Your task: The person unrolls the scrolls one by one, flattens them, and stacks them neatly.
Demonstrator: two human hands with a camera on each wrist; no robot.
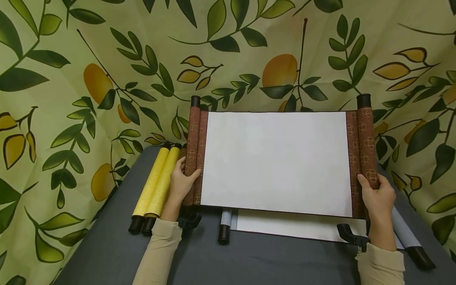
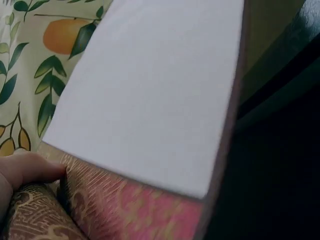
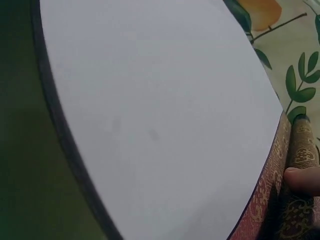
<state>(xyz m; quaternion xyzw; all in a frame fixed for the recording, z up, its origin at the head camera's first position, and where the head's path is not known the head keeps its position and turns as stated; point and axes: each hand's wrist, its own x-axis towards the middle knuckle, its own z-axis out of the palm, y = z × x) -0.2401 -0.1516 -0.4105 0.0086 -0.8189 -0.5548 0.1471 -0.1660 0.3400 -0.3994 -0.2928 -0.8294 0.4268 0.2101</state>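
Note:
A partly unrolled scroll (image 1: 278,162), with a blank white sheet and reddish-brown patterned rolled ends, is held up above the table. My left hand (image 1: 181,183) grips its left roll, the thumb lying across the front. On the other side my right hand (image 1: 379,196) holds the right roll near its lower end. In the left wrist view the left thumb (image 2: 35,167) presses on the patterned border beside the roll. The right wrist view catches the right thumb (image 3: 302,180) against the right roll (image 3: 302,145). Most other fingers are hidden behind the rolls.
Beneath the raised scroll, another opened scroll (image 1: 299,225) with grey-blue rolls lies on the dark grey table (image 1: 270,261). Two yellow rolled scrolls (image 1: 151,186) with black ends lie at the left. A leaf-patterned cloth (image 1: 235,59) hangs behind.

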